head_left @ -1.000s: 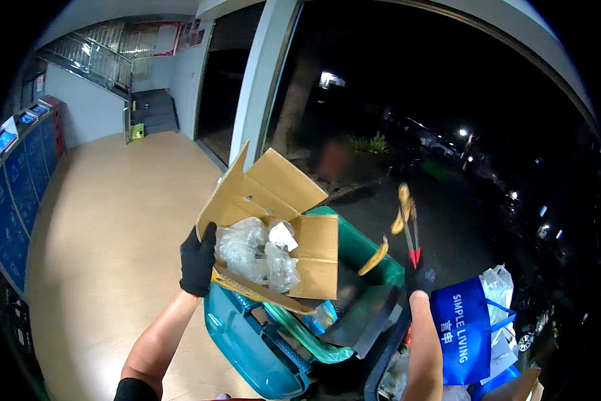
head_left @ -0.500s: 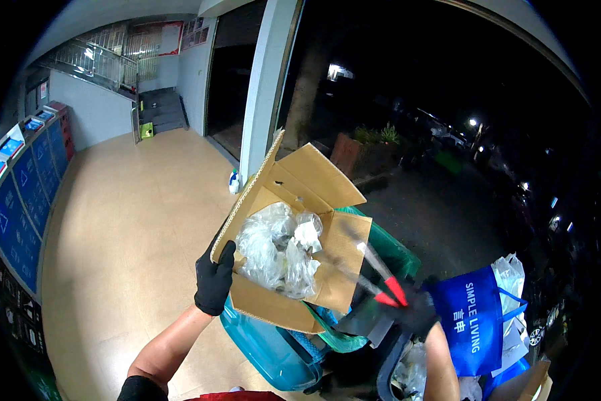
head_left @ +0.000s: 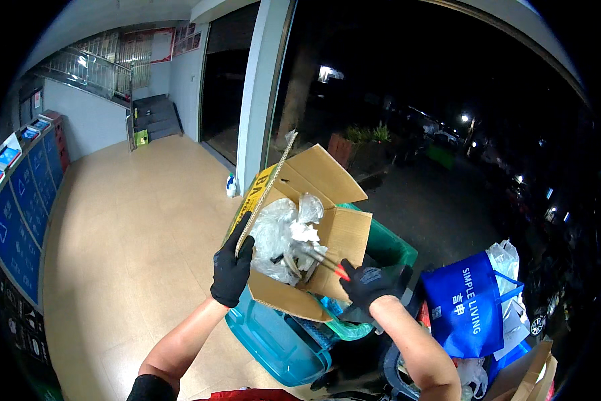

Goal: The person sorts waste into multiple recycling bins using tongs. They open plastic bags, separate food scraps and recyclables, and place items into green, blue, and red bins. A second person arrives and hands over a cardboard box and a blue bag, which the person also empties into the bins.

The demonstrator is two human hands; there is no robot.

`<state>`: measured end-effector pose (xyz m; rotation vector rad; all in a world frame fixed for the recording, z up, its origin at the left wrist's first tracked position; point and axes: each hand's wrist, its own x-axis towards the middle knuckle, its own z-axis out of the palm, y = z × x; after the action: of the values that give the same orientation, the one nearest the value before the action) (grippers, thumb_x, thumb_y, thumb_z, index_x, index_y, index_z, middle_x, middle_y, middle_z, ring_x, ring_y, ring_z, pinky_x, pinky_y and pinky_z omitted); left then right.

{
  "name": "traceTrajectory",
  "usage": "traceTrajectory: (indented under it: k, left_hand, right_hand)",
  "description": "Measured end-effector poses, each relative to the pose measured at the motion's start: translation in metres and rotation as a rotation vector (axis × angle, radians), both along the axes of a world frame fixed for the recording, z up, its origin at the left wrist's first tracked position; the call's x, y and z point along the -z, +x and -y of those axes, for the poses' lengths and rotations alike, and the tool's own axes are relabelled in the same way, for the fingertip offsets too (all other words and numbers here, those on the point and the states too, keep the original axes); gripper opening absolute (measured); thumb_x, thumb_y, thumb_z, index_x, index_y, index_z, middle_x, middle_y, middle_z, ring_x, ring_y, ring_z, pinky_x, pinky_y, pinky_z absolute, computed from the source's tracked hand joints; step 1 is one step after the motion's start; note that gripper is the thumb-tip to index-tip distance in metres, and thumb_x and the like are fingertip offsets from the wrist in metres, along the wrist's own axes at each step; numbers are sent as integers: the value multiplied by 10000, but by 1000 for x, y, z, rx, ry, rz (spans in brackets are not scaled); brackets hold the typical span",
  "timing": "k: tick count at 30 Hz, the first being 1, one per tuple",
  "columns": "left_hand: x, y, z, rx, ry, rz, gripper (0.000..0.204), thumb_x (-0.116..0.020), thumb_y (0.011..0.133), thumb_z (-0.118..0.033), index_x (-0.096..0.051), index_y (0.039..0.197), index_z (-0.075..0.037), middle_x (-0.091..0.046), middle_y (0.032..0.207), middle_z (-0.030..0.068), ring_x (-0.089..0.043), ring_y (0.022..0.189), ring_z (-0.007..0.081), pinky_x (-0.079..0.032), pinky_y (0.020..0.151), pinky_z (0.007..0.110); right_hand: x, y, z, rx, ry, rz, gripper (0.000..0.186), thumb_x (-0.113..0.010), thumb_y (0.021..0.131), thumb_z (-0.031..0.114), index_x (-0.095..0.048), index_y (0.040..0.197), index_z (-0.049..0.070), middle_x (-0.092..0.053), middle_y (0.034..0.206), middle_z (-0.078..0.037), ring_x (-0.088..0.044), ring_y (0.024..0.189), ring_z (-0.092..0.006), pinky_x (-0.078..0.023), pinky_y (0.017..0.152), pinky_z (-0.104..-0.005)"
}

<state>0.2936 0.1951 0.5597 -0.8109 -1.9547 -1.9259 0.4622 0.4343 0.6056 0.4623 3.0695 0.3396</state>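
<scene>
Crinkled plastic (head_left: 280, 237) in corrugated box (head_left: 344, 234)

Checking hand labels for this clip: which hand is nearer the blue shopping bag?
Right. The right hand, holding tongs, is beside the blue shopping bag; the left hand grips the cardboard box on its far side.

Blk gloves (head_left: 231, 271), bare forearms, blk sleeve.

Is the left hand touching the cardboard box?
Touching. The head view shows the gloved left hand gripping the cardboard box at its left wall.
</scene>
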Motion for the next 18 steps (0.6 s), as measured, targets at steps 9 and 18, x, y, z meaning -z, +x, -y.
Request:
traceTrajectory:
  k: [9,18]
  left_hand:
    - [-21,0,2,73,-51,4,435,-583,929,-107,-534,1360,-83,-644,1183,174,-641,1048,254,-488,918,342]
    - [-1,-36,-7,5,-200,-269,536,-601,875,-66,-482,1397,-76,-515,1381,183,-481,1279,335,-378,1081,396]
  right_hand:
    - [-9,-3,4,136,-97,-101,705,-618,825,507,-460,1381,104,-675,1047,-182,-648,989,-334,-510,833,-438]
    - [-41,26,16,37,-443,-100,847,-677,762,566,-404,1429,122,-588,1277,-197,-583,1143,-364,-468,960,-414]
